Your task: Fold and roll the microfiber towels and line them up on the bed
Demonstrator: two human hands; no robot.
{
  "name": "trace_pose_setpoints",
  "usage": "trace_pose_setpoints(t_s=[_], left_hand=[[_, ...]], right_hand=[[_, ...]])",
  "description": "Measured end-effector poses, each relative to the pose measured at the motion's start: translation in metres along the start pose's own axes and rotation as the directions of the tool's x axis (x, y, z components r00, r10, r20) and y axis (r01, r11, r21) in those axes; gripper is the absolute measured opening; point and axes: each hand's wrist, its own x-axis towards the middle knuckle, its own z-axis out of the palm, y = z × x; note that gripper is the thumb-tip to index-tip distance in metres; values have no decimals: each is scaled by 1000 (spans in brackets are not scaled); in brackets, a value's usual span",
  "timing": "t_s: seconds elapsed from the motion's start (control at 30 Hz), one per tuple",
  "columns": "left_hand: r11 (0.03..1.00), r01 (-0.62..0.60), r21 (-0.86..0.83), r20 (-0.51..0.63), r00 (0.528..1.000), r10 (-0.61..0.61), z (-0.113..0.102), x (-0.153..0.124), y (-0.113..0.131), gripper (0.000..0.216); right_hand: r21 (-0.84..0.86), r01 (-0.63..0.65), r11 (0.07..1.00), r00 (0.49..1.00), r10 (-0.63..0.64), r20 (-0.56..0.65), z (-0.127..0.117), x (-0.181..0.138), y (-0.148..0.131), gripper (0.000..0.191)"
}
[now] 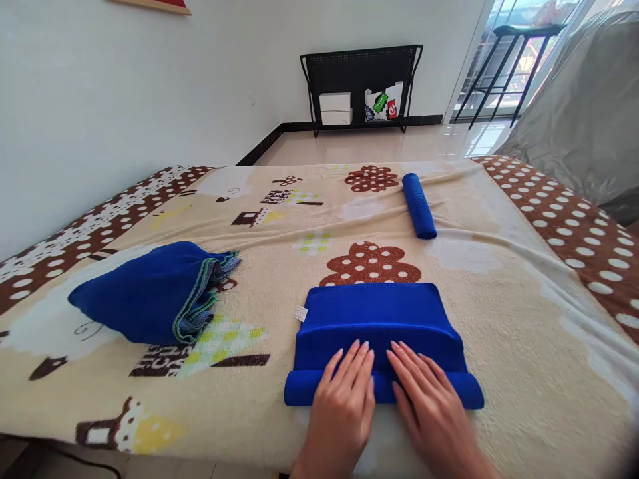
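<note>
A blue towel (374, 306) with a small white tag lies in front of me, its near edge rolled into a tube and its far part flat with a raised crease across it. My left hand (345, 399) rests palm down on the left of the rolled edge, fingers stretched forward over the cloth. Beside it, my right hand (426, 396) lies flat on the right of the roll in the same way. Neither hand grips the fabric. Farther off to the right sits a finished blue roll (419, 206). On the left is a loose heap of blue cloths (144, 289) with green-stitched edges.
Everything lies on a patterned cream blanket (279, 306) with polka-dot brown borders. Beyond its far edge, a black rack (362, 73) holds a white box (335, 108) and a printed bag (383, 103). A stool (524, 32) and a grey-covered bulk (584, 106) are at right.
</note>
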Motion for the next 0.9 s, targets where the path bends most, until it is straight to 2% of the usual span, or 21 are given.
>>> trace_pose_setpoints(t_s=[0.07,0.13,0.2,0.27,0.37,0.43,0.53,0.6,0.7,0.77,0.9], left_hand=[[999,43,-6,52,998,-43,6,8,6,47],[993,109,42,89,990,-113,9,5,-1,51],[980,158,120,107,980,-171,8,-10,-18,57],[971,179,160,93,976,-196,3,-31,-40,57],[983,174,56,48,983,-176,-10,-57,-74,48],[979,192,-65,-3,981,-192,-21,-60,-93,40],[957,246,-157,-58,965,-257,-36,-33,-117,27],[953,262,-153,17,965,-262,-39,1,-132,23],[955,247,-163,178,959,-218,-28,54,-153,22],[954,226,-199,222,958,-181,-15,78,-165,19],[931,249,-268,230,955,-189,6,87,-180,21]], right_hand=[[-40,21,999,998,-19,55,3,7,-4,54],[-86,-28,996,997,34,70,5,3,4,61],[-109,-95,989,993,102,60,6,-11,23,70],[-99,-131,986,989,137,60,3,-31,48,70],[1,-108,994,991,107,85,-5,-54,83,60],[118,-131,984,990,123,72,-11,-55,102,47],[304,-272,913,962,269,53,-14,-23,126,29],[369,-356,858,934,340,110,-7,14,142,31],[378,-383,843,923,335,187,10,69,165,37],[389,-369,844,927,307,215,21,91,177,37],[431,-361,827,926,262,272,29,95,191,38]])
